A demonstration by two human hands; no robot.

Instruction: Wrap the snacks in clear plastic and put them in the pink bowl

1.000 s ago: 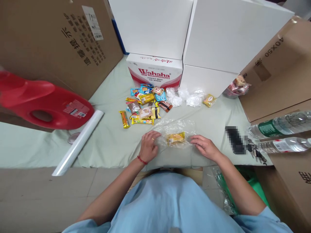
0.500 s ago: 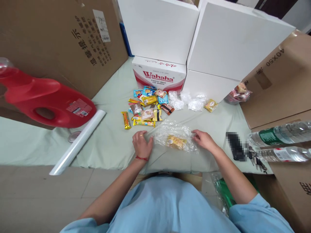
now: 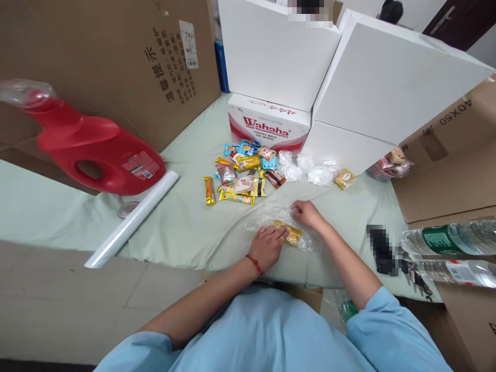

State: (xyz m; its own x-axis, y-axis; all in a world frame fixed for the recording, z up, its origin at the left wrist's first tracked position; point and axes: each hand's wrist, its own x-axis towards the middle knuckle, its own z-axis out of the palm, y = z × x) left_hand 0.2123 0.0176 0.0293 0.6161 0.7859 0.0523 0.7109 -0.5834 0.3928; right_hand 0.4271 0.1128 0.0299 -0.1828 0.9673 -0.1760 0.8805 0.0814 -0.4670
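Observation:
A yellow-wrapped snack [image 3: 293, 236] lies on a crumpled sheet of clear plastic film [image 3: 260, 217] near the front of the table. My left hand [image 3: 267, 249], with a red string on the wrist, rests over the film's left part. Its fingers are stretched out, and their tips touch the snack's left end. At the film's far right edge, my right hand [image 3: 309, 214] has its thumb and fingers pinched together on the film. Just beyond is a pile of small packaged snacks [image 3: 243, 184] in yellow, blue and brown wrappers.
White crumpled bundles [image 3: 321, 174] and another yellow packet [image 3: 344, 179] lie by the white boxes [image 3: 349, 139]. To the left are a red jug [image 3: 104, 150] and a white roll [image 3: 134, 217]. Water bottles [image 3: 445, 238], keys [image 3: 416, 279] and a blurred dark object [image 3: 382, 250] occupy the right side.
My left hand has moved right, from beside the film onto it and the snack. My right hand has shifted to the film's far edge. The camera view has turned slightly.

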